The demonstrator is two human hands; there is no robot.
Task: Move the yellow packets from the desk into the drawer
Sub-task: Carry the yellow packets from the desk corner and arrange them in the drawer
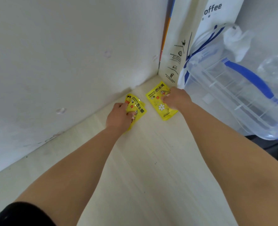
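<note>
The left hand (pixel 118 117) grips the left packet (pixel 137 107), the right hand (pixel 178 99) seemingly pinches the right packet (pixel 157 103).

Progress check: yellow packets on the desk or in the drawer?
On the pale wooden desk: left hand grips one yellow plastic packet, right hand the other yellow packet, both lying flat.
</note>
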